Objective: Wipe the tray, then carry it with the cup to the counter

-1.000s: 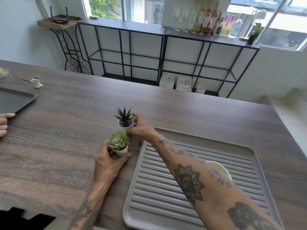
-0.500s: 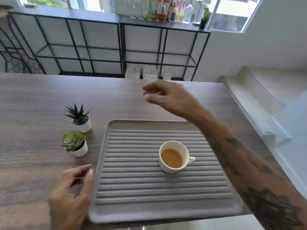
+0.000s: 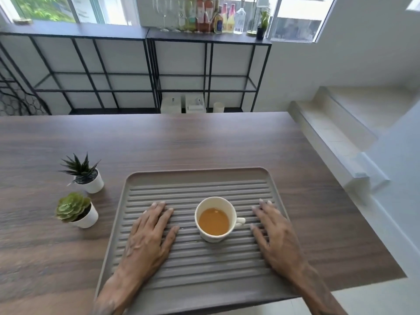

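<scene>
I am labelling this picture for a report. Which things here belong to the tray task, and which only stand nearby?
Belong to the job:
- ribbed grey tray
- cup of brown drink, standing on the tray
- left hand and right hand, flat on the tray

Only nearby:
- spiky potted plant
- round succulent
- bottles on the shelf

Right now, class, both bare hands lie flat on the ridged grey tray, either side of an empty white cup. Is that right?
One detail is wrong: the white cup is not empty; it holds brownish-orange liquid, as the head view shows. The left hand and right hand do lie flat on the ridged grey tray either side.
</scene>
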